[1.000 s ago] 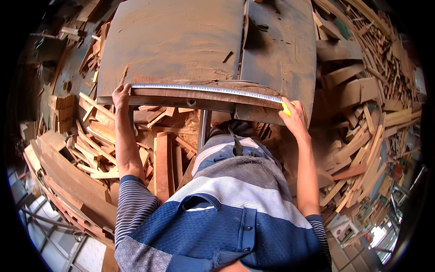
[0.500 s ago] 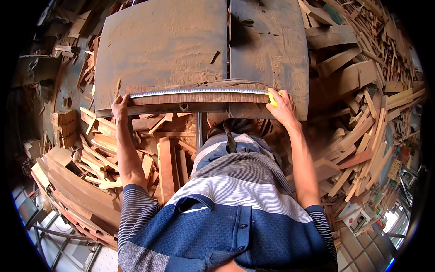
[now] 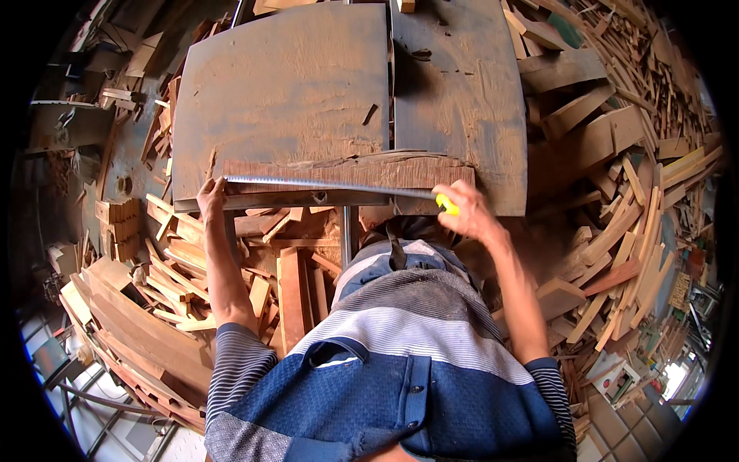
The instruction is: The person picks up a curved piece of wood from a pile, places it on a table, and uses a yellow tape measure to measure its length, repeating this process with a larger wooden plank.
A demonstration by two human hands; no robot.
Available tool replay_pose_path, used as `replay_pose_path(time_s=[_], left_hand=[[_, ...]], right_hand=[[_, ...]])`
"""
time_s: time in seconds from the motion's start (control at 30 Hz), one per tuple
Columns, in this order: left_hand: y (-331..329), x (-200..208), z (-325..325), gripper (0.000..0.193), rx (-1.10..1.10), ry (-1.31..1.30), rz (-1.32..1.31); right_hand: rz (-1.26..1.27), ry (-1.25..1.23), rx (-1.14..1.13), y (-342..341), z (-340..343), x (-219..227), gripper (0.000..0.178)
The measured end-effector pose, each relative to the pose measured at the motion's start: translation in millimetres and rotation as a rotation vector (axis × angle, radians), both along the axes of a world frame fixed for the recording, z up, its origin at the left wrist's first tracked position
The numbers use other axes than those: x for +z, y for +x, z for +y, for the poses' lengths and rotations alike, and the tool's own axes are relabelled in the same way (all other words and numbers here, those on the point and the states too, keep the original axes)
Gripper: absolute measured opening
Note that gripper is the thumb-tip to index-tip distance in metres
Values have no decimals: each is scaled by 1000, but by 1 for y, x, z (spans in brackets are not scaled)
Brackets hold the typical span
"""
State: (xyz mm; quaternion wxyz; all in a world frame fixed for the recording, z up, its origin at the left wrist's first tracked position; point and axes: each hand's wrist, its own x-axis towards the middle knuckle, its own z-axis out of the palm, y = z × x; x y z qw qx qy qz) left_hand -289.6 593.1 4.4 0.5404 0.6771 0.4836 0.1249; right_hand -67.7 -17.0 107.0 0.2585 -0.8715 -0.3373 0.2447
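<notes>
A reddish-brown board (image 3: 308, 169) with a ragged far edge lies along the near edge of the dusty metal saw table (image 3: 277, 92). My left hand (image 3: 211, 197) pinches the free end of the measuring tape's blade at the board's left end. In my right hand (image 3: 476, 215) is the yellow case of the tape measure (image 3: 446, 204), held just off the table's near edge. Between my hands the pale blade (image 3: 331, 185) stretches taut, crossing the near side of the board and slanting toward me on the right.
A narrow slot (image 3: 391, 85) divides the table top, with a dark splinter (image 3: 369, 114) beside it. Stacked planks and offcuts (image 3: 146, 331) crowd the left side. More loose strips (image 3: 623, 254) are heaped at the right, and a small block (image 3: 406, 5) sits at the far edge.
My right hand has drawn the tape case toward me and slightly left, off the board's right end. The blade now slants across the board's near side. My left hand still pinches its end.
</notes>
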Motion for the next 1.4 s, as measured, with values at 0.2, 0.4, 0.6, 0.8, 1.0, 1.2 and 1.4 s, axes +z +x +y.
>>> replay_pose_path(time_s=[0.2,0.4,0.6,0.8,1.0,1.2,1.4], left_hand=[[30,46,-73,49,-177,-73,-285],[93,66,-203,100,-1159,890,230],[101,26,-203,99,-1152,981,115],[114,16,-202,87,-1139,958,68],[121,17,-195,91,-1123,914,96],[168,21,-180,84,-1119,992,41],[219,17,-159,84,-1103,1018,28]], right_hand=[[169,193,-150,-33,10,15,56],[94,304,-847,10,-51,-25,76],[129,-34,-1045,87,-100,-59,84],[-276,-181,-723,122,-107,-86,82],[-309,30,-318,107,-52,-69,62],[-161,-52,-50,111,-22,-68,95],[-287,-27,-137,155,9,-81,89]])
